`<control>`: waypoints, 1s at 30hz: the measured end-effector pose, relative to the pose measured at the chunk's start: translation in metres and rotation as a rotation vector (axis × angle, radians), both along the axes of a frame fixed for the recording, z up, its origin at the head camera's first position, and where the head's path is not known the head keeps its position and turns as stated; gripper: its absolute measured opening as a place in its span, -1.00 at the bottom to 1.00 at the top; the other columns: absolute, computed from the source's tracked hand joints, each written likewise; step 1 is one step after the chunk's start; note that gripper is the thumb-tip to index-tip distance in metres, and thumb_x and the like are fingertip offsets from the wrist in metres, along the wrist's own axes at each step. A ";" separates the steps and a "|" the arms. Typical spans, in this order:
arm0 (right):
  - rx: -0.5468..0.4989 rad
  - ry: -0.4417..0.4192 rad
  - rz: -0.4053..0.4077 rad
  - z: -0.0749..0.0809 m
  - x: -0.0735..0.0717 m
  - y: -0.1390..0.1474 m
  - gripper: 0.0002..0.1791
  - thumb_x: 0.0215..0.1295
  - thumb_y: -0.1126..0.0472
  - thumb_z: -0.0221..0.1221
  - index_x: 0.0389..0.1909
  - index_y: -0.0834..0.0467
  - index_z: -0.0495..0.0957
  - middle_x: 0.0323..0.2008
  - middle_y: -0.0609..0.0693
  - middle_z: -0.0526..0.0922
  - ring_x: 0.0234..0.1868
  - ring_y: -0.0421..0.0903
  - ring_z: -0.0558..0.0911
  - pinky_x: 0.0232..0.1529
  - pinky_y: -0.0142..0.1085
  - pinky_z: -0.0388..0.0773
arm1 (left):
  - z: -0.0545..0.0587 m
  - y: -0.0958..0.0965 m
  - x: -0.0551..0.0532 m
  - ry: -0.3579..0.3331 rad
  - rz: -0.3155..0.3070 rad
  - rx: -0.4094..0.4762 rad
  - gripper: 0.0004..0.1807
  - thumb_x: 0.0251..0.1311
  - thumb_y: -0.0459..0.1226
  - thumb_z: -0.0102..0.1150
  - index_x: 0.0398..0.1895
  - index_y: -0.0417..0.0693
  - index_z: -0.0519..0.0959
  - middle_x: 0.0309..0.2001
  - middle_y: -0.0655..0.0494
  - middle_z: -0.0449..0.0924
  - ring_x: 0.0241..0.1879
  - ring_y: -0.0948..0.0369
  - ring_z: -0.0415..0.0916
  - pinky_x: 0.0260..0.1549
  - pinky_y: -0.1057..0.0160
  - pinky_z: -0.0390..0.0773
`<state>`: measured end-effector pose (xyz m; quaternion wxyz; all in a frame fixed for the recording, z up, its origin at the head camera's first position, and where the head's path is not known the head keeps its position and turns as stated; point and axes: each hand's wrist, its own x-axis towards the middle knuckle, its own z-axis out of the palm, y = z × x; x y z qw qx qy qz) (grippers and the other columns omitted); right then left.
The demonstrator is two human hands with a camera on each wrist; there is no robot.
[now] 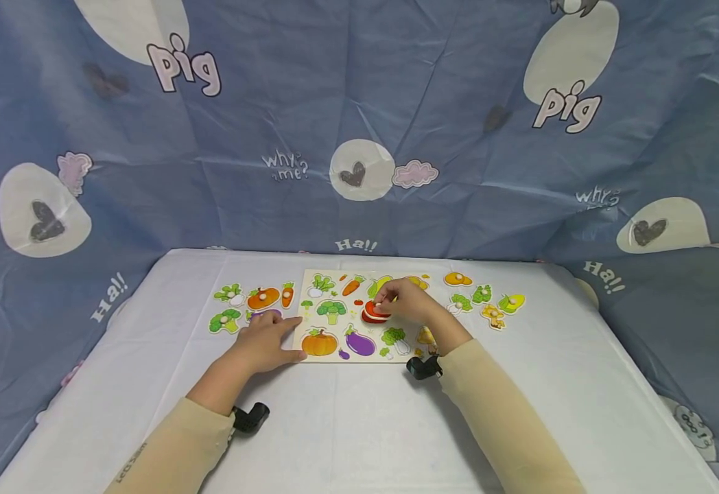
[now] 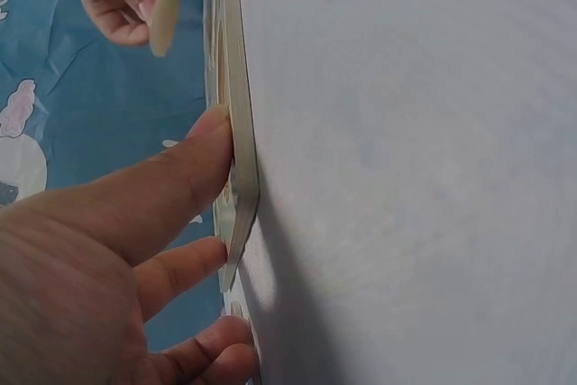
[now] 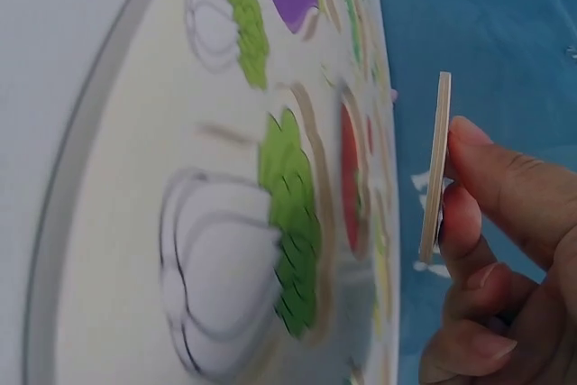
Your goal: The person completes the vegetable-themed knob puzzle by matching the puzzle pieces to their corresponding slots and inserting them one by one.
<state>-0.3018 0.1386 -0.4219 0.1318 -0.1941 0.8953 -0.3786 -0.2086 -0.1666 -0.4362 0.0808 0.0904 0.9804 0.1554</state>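
Note:
My right hand (image 1: pixel 405 300) pinches a thin wooden tomato puzzle piece (image 1: pixel 371 307) between thumb and fingers. In the right wrist view the piece (image 3: pixel 436 169) is seen edge-on, raised off the vegetable puzzle board (image 1: pixel 305 291). From the head, it overlaps the board's red tomato picture. The left hand (image 1: pixel 267 345) lies at the board's left side, its thumb and a finger spread against the border. Thumb (image 2: pixel 212 137) on the wooden edge shows in the left wrist view. An eggplant piece (image 1: pixel 265 313) is partly hidden behind this hand.
Left of the board lie radish (image 1: pixel 228 294), pumpkin (image 1: pixel 263 298), carrot (image 1: pixel 287 295) and broccoli (image 1: pixel 224 320) pieces. Several more, including potato (image 1: pixel 458 278), corn (image 1: pixel 511 303) and mushroom (image 1: pixel 493 316), lie to its right. A blue printed cloth (image 1: pixel 310 219) rises behind the white table (image 1: pixel 359 432).

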 end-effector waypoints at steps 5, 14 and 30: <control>0.056 -0.047 -0.049 -0.006 -0.004 -0.011 -0.95 0.33 0.23 0.30 -0.24 0.11 0.68 -0.33 -0.02 0.60 -0.31 -0.08 0.49 -0.24 -0.27 0.42 | -0.002 -0.002 0.000 0.000 0.003 -0.002 -0.15 0.07 0.10 0.43 0.44 0.06 0.41 0.15 -0.18 0.36 0.11 -0.09 0.24 0.08 -0.19 0.34; 0.125 -0.051 -0.075 -0.009 -0.004 -0.017 -0.90 0.26 0.17 0.38 -0.33 0.09 0.66 -0.45 0.00 0.55 -0.41 -0.09 0.44 -0.35 -0.29 0.36 | -0.002 -0.002 -0.002 0.004 -0.005 -0.004 -0.15 0.06 0.10 0.44 0.43 0.07 0.42 0.13 -0.17 0.36 0.09 -0.09 0.24 0.06 -0.20 0.35; 0.165 -0.040 -0.126 -0.012 -0.001 -0.021 -0.89 0.26 0.17 0.38 -0.34 0.08 0.64 -0.42 0.01 0.55 -0.41 -0.08 0.45 -0.34 -0.26 0.38 | -0.004 -0.001 -0.001 0.012 0.003 -0.003 -0.15 0.06 0.10 0.44 0.43 0.08 0.42 0.14 -0.18 0.37 0.10 -0.09 0.24 0.07 -0.21 0.35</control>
